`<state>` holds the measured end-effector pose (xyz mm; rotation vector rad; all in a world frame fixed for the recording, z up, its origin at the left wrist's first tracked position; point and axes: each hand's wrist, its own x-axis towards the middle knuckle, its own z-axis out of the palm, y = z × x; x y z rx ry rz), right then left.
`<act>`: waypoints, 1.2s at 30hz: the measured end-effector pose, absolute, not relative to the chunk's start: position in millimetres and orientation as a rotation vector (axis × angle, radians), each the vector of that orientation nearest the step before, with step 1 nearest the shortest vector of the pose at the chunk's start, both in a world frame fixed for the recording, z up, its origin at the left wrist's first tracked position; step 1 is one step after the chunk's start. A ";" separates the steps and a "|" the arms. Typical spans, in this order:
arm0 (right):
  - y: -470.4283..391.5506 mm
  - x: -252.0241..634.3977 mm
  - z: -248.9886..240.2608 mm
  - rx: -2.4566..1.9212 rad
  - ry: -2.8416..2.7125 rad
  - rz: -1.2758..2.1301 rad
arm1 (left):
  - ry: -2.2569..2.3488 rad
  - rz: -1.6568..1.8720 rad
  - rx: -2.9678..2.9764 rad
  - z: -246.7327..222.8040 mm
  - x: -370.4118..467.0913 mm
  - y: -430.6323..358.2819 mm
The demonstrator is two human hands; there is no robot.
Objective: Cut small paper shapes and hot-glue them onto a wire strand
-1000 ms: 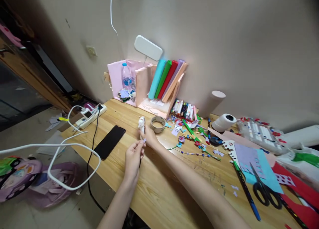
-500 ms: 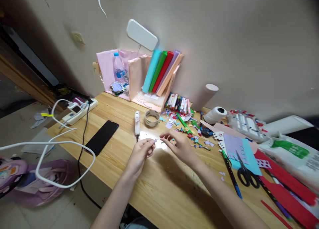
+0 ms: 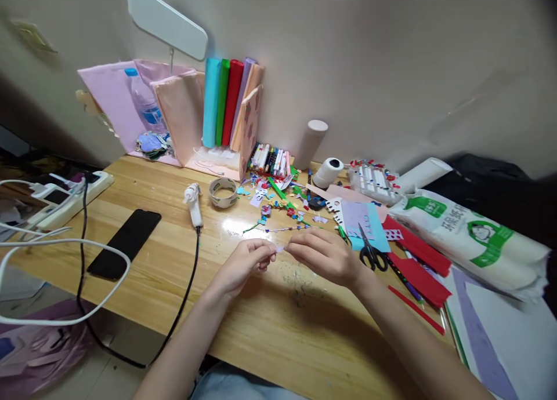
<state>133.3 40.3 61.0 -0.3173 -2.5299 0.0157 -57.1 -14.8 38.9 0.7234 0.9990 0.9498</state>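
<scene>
Thumb and forefinger of my left hand [image 3: 248, 264] pinch a tiny pale purple paper star [image 3: 279, 249] above the table's middle. From the other side, my right hand [image 3: 326, 255] has its fingertips closed at the star's edge. My fingers partly cover the star. Just beyond my hands lies a string of small paper flowers and beads [image 3: 265, 220]. A white glue gun [image 3: 194, 206] with a black cord and a roll of tape [image 3: 223, 192] stand farther off to the left.
Paper scraps, black-handled scissors [image 3: 372, 255] and red paper strips [image 3: 420, 278] spread to the right, near a plastic-wrapped tissue pack [image 3: 470, 232]. A black phone [image 3: 126, 243], cables and a power strip [image 3: 69, 197] are at left. Markers [image 3: 270, 159] and paper rolls [image 3: 213, 104] stand behind.
My view has turned to the right, so the scene shifts left. My right fingertips have come closer together and up to the star in my left hand.
</scene>
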 end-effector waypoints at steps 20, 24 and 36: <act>67.7 104.9 4.2 -1.231 -1.973 0.955 | 1.921 0.887 1.694 -12.1 -81.1 16.3; 77.7 83.0 -20.4 -1.322 -1.832 1.258 | 1.975 0.807 1.750 -25.0 -82.0 26.3; 77.6 67.6 -29.3 -1.431 -1.885 1.224 | 1.884 0.833 1.741 -32.1 -86.9 27.1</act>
